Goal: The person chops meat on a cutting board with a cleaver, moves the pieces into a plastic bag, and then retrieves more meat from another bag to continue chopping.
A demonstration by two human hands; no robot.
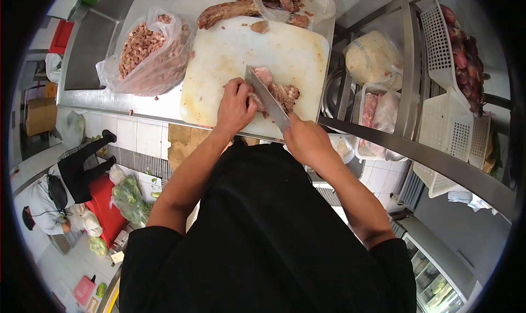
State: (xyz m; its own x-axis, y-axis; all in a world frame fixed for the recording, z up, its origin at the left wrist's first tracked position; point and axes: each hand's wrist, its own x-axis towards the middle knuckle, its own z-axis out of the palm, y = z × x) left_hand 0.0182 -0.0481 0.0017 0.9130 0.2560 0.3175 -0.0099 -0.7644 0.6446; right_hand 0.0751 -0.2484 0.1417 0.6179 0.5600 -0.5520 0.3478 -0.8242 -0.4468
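Observation:
My right hand (pixel 302 138) is wrapped round the handle of a broad cleaver (pixel 267 98). Its blade points up and left, across a piece of meat (pixel 285 98) on the white cutting board (pixel 219 55). Curled fingers of my left hand (pixel 237 106) press on the meat at the left side of the blade. Chopped bits lie to the right of the blade. Left of the board stands an open plastic bag of minced meat (pixel 143 49). Beyond the board's top edge lie long brown pieces of meat (pixel 227 13), partly under clear plastic.
A metal sink (pixel 90 58) is at the upper left. On the right, a metal rack (pixel 408 72) holds bagged food and white baskets (pixel 438 47). At the lower left, another person (pixel 46 200) is beside a red container (pixel 104 206) and bagged greens (pixel 130 200).

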